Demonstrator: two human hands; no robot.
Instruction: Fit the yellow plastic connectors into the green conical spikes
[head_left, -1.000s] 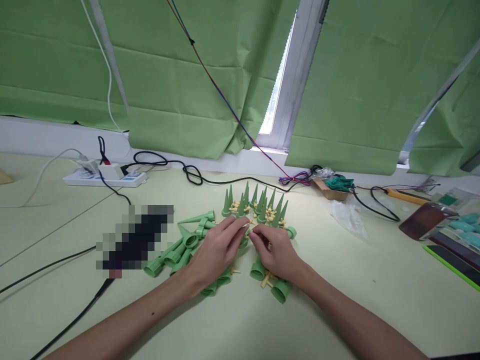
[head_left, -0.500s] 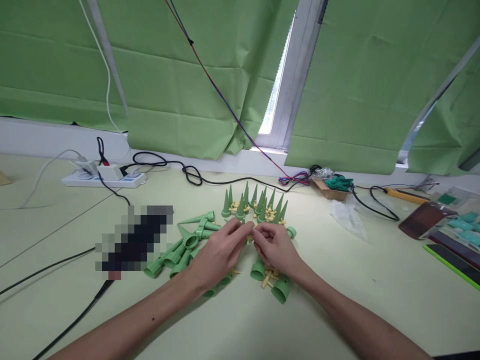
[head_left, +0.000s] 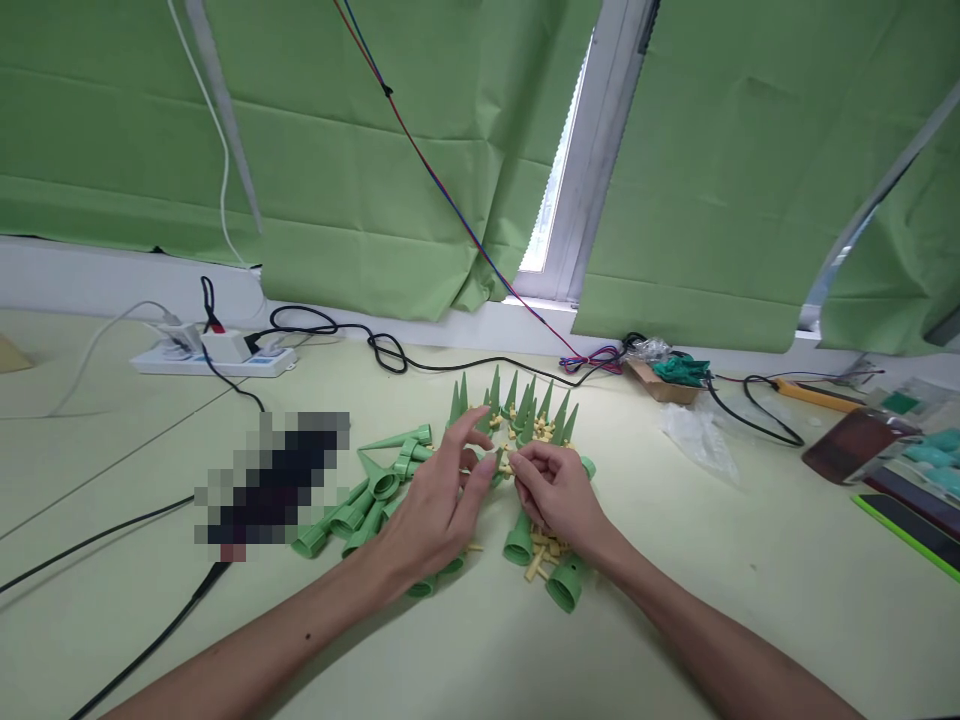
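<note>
My left hand [head_left: 442, 495] is open, thumb and fingers apart, beside a green spike tip that shows near its thumb. My right hand [head_left: 553, 490] is closed in a pinch on a small pale-yellow plastic valve piece [head_left: 506, 462], mostly hidden by the fingers. Behind both hands, several green plastic watering spikes [head_left: 559, 415] stand point up among yellow pieces. More green spikes [head_left: 384, 482] lie in a heap left of my left hand. Under my right wrist are yellow T-shaped pieces [head_left: 537, 562] and two green spikes [head_left: 564, 587] with their open ends toward me.
A blurred dark object [head_left: 277, 485] with a cable lies on the left. Farther back are a power strip [head_left: 214, 358] and a black cable [head_left: 487, 360]. To the right are a small cardboard box [head_left: 660, 385], a clear plastic bag [head_left: 701, 435] and a green-edged phone [head_left: 911, 530].
My left hand has opened, its fingers lifting and spreading away from my right fingertips. The small yellow piece now shows at my right fingertips. The view has shifted slightly.
</note>
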